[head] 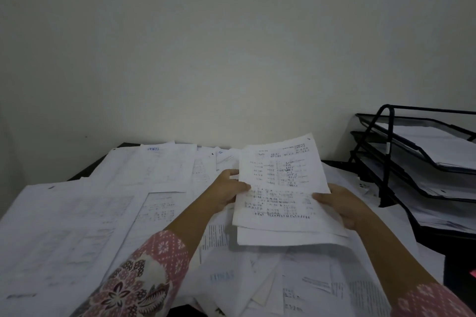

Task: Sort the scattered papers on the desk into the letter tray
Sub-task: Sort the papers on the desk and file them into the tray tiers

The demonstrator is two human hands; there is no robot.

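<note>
White stack: I saw a few printed sheets (pixel 280 188) held up off the desk, just left of the letter tray (pixel 385 157).
Left hand: my view had the left hand (pixel 226 193) pinching the stack's edge farthest from the letter tray, thumb on the printed face and fingers behind.
Right hand: the right hand (pixel 342 206) gripped the stack's near corner on the tray side, thumb on top and fingers curled beneath.
Nearer hand: I judged the right hand the closer one to the letter tray, with only loose paper lying between them.
Long axis: the stack ran away from me, its far end leaning toward the letter tray.
Bearing: from the stack, the letter tray lay to the right, its top tier slightly higher than the sheets.
Tray state: black mesh, three tiers, each already holding paper; I could not tell which way the mouths opened.
Scattered papers: the scattered papers (pixel 77 226) overlapped across the desk (pixel 85 170), left of and in front of the letter tray.
Coming move: I reckoned a swing to the right was needed, led by the right hand, the stack turning to match a tier.
Risk: I thought the thin sheets could fan apart if one hand let go early.
</note>
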